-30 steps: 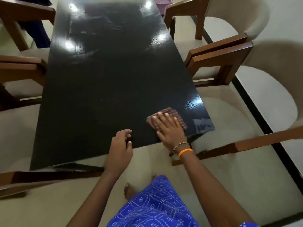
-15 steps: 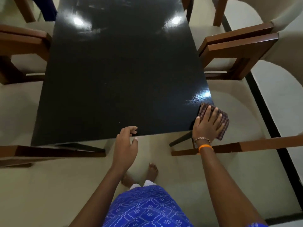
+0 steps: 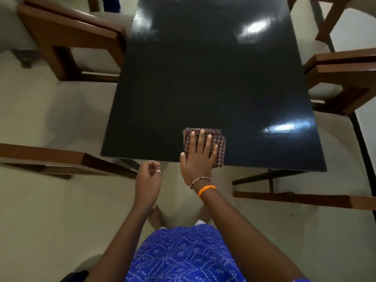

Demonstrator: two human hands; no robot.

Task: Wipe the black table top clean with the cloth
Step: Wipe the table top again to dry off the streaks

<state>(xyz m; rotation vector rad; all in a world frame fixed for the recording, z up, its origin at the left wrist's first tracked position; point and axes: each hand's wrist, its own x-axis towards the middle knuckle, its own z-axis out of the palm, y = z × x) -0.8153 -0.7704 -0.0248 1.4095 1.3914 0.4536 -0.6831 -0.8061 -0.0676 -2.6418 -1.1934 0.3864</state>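
The glossy black table top (image 3: 213,82) fills the middle of the head view. A folded brown checked cloth (image 3: 218,142) lies near the table's front edge. My right hand (image 3: 198,157) presses flat on the cloth with its fingers straight and spread. My left hand (image 3: 147,180) hovers just off the front edge, to the left of the cloth, with fingers loosely curled and holding nothing.
Wooden armchairs with pale cushions stand close on both sides: one at the left (image 3: 67,37), one at the right (image 3: 341,78). Wooden chair arms reach in at the near left (image 3: 50,157) and near right (image 3: 305,198). My bare feet stand on the pale floor (image 3: 50,210).
My right hand has slid the cloth from the table's front right corner back leftward onto the top near the front edge. My left hand has come off the table edge.
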